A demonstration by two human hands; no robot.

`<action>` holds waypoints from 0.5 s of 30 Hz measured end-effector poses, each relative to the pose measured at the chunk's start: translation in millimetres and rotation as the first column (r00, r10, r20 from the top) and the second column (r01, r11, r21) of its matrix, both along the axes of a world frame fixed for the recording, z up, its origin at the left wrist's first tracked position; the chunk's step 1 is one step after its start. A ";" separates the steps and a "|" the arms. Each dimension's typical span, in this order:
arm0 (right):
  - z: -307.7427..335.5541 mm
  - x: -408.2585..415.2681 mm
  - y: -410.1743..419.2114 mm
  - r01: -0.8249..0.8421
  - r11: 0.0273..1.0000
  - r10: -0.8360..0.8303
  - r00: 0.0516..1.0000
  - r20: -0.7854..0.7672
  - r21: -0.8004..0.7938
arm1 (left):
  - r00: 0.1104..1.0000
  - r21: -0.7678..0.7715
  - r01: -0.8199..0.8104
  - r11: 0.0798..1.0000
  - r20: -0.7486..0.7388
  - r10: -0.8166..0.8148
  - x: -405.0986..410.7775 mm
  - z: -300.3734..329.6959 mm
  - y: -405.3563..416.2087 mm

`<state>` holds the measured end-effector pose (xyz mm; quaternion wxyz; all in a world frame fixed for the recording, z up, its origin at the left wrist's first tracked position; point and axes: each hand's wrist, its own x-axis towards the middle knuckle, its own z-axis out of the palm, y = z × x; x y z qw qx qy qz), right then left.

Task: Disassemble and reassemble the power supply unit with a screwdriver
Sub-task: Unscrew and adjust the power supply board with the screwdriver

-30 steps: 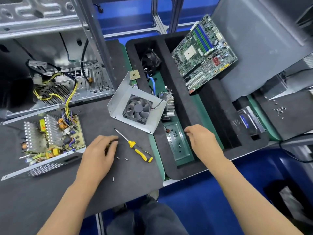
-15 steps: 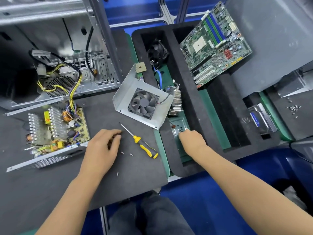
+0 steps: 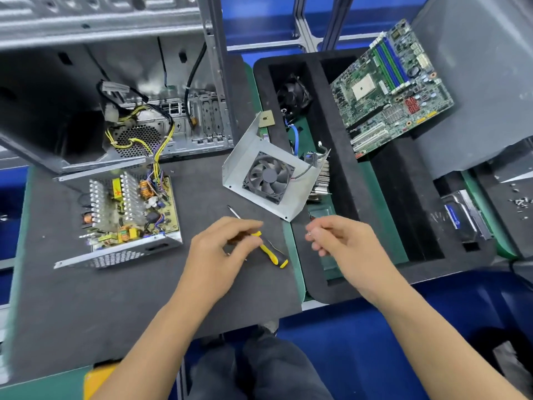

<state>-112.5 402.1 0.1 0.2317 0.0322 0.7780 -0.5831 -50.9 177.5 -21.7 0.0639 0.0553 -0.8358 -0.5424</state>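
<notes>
Power supply unit [image 3: 127,215] uncovered — board exposed, fan cover [image 3: 268,177] apart.

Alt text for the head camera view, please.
Over a dark mat, a person's left hand reaches onto a yellow-and-black screwdriver while the right hand pinches something small. An opened power supply's circuit board lies left, its metal fan cover behind the hands.

The right hand [image 3: 343,241] has left the green part in the black foam tray [image 3: 340,287] and is now lifted above the tray's near left edge, fingers curled, with a small silver piece, maybe a screw, at its fingertips [image 3: 313,233]. The left hand [image 3: 222,249] has moved right and now covers the middle of the screwdriver [image 3: 271,252].
</notes>
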 end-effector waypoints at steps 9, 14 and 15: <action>-7.7 25.9 -78.5 0.041 0.933 0.046 0.971 0.233 -0.357 | 0.999 0.135 -0.019 0.991 -0.024 0.022 11.8 13.4 -10.5; -10.2 35.2 -106.6 0.054 0.947 0.005 0.983 0.185 -0.315 | 0.992 0.066 -0.118 0.991 0.054 0.115 22.1 7.8 -26.6; -12.5 34.3 -106.5 0.031 0.978 -0.008 0.994 0.111 -0.208 | 0.986 0.092 -0.150 0.984 0.084 0.143 23.8 5.6 -27.4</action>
